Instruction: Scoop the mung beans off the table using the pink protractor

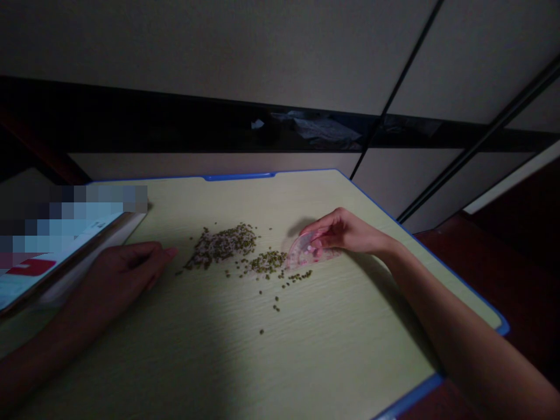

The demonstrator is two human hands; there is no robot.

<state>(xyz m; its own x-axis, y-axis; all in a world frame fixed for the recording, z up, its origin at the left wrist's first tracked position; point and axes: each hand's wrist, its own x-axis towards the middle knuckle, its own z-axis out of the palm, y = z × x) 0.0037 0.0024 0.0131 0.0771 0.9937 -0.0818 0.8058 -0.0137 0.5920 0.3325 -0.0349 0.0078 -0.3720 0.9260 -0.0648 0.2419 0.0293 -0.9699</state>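
My right hand [335, 230] pinches a clear, pink-printed protractor [301, 251], its edge down on the table close to the small green beans. A loose cluster of green beans [268, 262] lies just left of the protractor. Farther left is a larger pile of beans mixed with pale grains [223, 245]. A few single beans [275, 303] are scattered nearer to me. My left hand [131, 262] rests on the table left of the pile, fingers curled closed, with nothing visible in them.
The pale wood-grain table [184, 350] has a blue edge. At left, a device with a lit screen [52, 251], partly pixelated, lies beside my left arm. Behind the table stand light cabinet panels [219, 52] with a dark gap holding crumpled material [324, 129].
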